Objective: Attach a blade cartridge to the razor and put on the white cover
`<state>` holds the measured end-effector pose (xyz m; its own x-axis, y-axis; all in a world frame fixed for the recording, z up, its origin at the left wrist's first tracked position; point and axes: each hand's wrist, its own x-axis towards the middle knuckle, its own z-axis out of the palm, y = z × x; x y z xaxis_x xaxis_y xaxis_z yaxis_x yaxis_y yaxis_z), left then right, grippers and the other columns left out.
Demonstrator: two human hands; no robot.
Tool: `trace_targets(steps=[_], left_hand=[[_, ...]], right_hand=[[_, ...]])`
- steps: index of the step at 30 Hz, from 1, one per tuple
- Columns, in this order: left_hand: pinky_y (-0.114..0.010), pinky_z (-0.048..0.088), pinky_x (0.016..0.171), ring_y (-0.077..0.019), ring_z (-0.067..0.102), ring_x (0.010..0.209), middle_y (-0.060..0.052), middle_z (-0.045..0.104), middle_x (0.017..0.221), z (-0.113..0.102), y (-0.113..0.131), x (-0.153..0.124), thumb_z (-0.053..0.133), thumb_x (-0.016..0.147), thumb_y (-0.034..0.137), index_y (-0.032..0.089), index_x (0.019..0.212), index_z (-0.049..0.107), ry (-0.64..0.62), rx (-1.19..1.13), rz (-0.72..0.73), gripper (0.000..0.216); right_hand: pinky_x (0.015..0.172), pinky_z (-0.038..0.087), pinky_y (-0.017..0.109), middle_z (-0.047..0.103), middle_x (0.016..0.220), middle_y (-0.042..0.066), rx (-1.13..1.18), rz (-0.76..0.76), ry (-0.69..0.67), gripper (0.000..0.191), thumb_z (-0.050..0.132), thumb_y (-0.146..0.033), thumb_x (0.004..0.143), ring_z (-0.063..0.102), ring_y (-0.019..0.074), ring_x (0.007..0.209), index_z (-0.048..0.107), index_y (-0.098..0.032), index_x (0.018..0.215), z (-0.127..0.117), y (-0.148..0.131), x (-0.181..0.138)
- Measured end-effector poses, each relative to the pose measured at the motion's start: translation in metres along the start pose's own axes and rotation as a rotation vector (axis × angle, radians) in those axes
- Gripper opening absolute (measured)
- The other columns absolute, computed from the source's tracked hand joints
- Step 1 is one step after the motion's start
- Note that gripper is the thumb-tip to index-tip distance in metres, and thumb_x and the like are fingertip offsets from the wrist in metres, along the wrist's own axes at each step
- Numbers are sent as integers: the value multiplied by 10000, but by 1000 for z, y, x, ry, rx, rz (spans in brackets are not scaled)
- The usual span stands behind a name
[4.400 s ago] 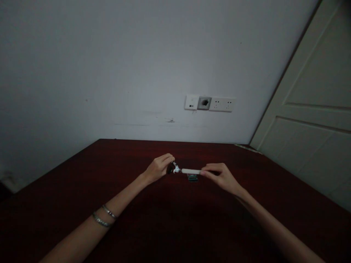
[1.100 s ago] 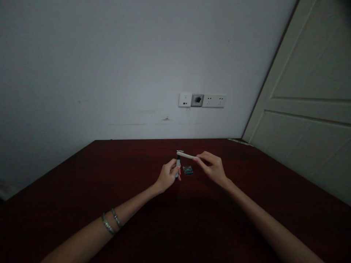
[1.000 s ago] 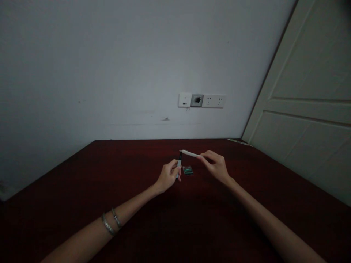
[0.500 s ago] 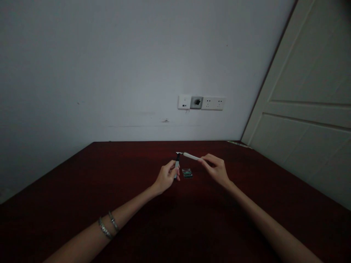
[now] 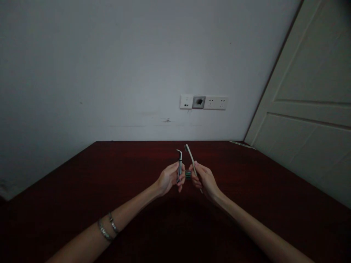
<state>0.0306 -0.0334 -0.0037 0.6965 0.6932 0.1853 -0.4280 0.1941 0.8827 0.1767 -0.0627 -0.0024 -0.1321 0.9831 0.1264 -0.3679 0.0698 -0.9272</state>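
Observation:
My left hand [image 5: 168, 179] is closed around the grey and black handle of a razor [image 5: 180, 165]. The razor stands nearly upright, its thin head at the top seen from the side. A pale toothbrush [image 5: 191, 156] is pinched in my right hand [image 5: 206, 179], tilted with its dark bristles up and facing left. Razor and toothbrush are apart. Between the two hands, a small green and clear flat item [image 5: 188, 174] lies on the table, partly covered by my fingers; its kind is too small to make out.
The dark red table [image 5: 131, 157] reaches back to a pale wall [image 5: 123, 73]. Sockets and switch plates [image 5: 203, 102] are set in the wall. A light panelled door [image 5: 307, 120] rises at the right. Two bracelets [image 5: 108, 227] sit on my left forearm.
The toothbrush has come away from the razor head and swung from nearly level to steep. My right hand has moved left and down; the razor has turned to show its side.

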Motion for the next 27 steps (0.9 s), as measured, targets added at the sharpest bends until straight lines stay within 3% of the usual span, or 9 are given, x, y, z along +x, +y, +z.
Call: trace_targets(steps=[11, 15, 20, 27], left_hand=[[-138, 304, 280, -41, 270, 346, 78, 317, 502, -13, -2, 2, 481, 815, 437, 175, 714, 399, 217, 117, 65, 293], [-128, 265, 271, -35, 232, 335, 88, 291, 486, -12, -2, 3, 503, 802, 443, 176, 713, 401, 218, 120, 64, 299], [-124, 244, 275, -35, 243, 337, 86, 301, 492, -12, -1, 3, 500, 799, 450, 177, 712, 397, 223, 106, 73, 305], [-125, 245, 270, -31, 228, 332, 90, 301, 484, -13, -2, 4, 507, 797, 453, 175, 715, 401, 218, 120, 65, 309]], right_hand=[[339, 202, 161, 353, 467, -82, -314, -131, 36, 363, 487, -517, 800, 281, 40, 368, 511, -164, 720, -3, 29, 1], [344, 209, 168, 335, 468, -84, -306, -196, 66, 357, 469, -518, 810, 269, 46, 372, 507, -173, 728, -3, 23, 4], [350, 207, 171, 340, 470, -80, -330, -137, 44, 368, 484, -530, 793, 273, 49, 378, 503, -173, 703, 0, 28, 2], [353, 212, 170, 329, 479, -81, -302, -181, 69, 351, 467, -515, 813, 264, 51, 385, 500, -177, 725, 1, 26, 0]])
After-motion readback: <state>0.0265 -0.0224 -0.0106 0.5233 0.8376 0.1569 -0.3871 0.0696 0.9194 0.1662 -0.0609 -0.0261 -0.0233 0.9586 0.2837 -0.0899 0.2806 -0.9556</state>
